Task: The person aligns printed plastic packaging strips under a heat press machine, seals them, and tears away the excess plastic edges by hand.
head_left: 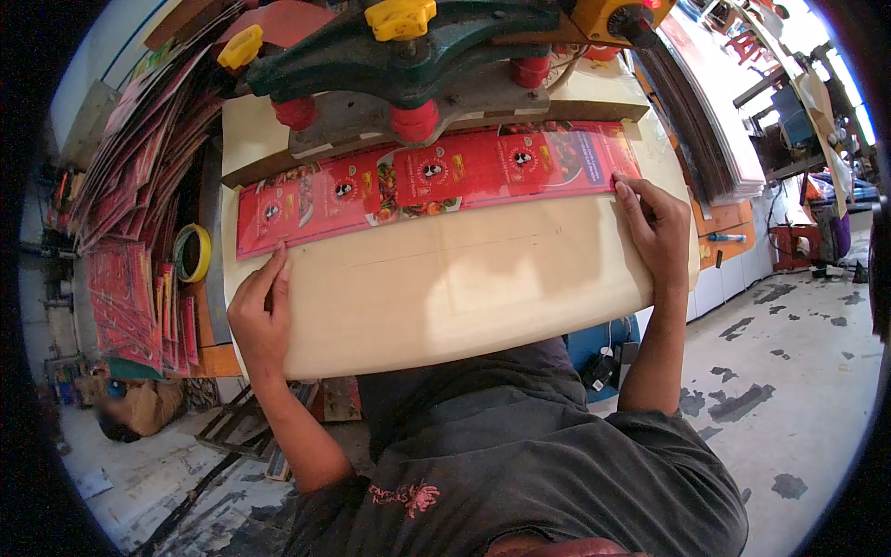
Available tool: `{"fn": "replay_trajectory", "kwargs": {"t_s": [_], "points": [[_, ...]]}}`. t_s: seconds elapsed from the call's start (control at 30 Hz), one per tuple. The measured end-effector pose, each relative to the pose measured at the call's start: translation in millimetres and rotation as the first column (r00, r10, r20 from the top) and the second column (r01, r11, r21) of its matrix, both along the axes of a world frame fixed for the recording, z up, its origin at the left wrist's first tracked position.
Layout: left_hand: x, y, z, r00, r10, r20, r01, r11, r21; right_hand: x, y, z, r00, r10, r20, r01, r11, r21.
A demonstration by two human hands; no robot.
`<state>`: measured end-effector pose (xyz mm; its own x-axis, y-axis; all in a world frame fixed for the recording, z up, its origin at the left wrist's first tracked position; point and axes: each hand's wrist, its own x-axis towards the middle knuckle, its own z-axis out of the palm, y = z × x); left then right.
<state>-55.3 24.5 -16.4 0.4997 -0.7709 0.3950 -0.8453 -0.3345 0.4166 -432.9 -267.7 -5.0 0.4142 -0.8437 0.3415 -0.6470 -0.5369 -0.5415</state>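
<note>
A long red printed sheet point(483, 176) with food pictures and round logos lies across the cream work board point(445, 297). Its far edge runs along the bar beneath a dark green machine clamp point(399, 56). My left hand point(263, 316) has thumb and forefinger together at the sheet's near edge, close to the left end. At the near right corner, my right hand point(657, 223) pinches the sheet between thumb and fingers. Faint pencil lines mark the board between my hands.
Stacked red printed sheets point(148, 158) and a yellow tape roll point(193, 252) are on the left. A tall stack of boards point(710, 121) stands at right, near a blue pen point(727, 238). Yellow knobs and red feet belong to the clamp. A person point(144, 408) is low at far left.
</note>
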Motion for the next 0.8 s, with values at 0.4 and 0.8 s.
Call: {"fn": "replay_trajectory", "kwargs": {"t_s": [0.4, 0.8], "points": [[-0.6, 5.7, -2.0, 0.999, -0.015, 0.029, 0.016, 0.999, -0.038, 1.2, 2.4, -0.4, 1.0, 0.004, 0.012, -0.004, 1.0, -0.028], [-0.9, 4.1, 0.4, 0.999, -0.04, 0.03, 0.041, 0.999, -0.035, -0.2, 1.2, -2.0, 0.999, 0.017, 0.028, -0.017, 1.0, -0.023]]}}
